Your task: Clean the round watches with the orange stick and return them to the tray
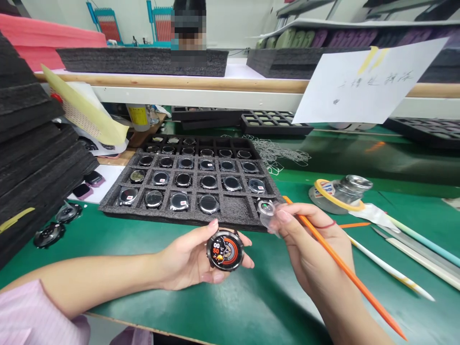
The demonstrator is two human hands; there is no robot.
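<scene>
The watch [225, 250] is cradled in the left grip [192, 254], film [270, 221] and stick [338, 258] grasped in the right grip [305, 247]; the screen [227, 255] should be kept untouched.

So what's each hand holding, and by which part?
Left hand: lit watch, by its rim. Right hand: clear film, by its edge, and orange stick, near its upper end.
</scene>
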